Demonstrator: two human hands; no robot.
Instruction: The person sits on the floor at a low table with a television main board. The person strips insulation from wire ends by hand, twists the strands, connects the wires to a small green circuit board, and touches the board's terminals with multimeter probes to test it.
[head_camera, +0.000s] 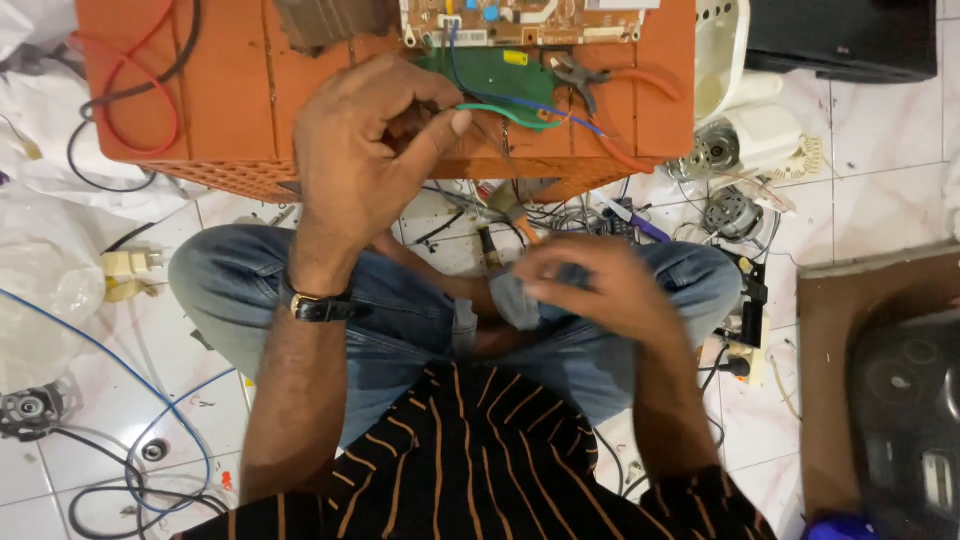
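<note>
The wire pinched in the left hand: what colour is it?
Green. The wire shows best in the head view, running from the left hand across the orange crate.

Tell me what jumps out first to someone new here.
The left hand pinches a green wire over an orange crate at top centre, where circuit boards and orange-handled pliers lie. The right hand is blurred above the crossed, jeans-clad legs. Loose wires and small motors litter the white tile floor.
</note>
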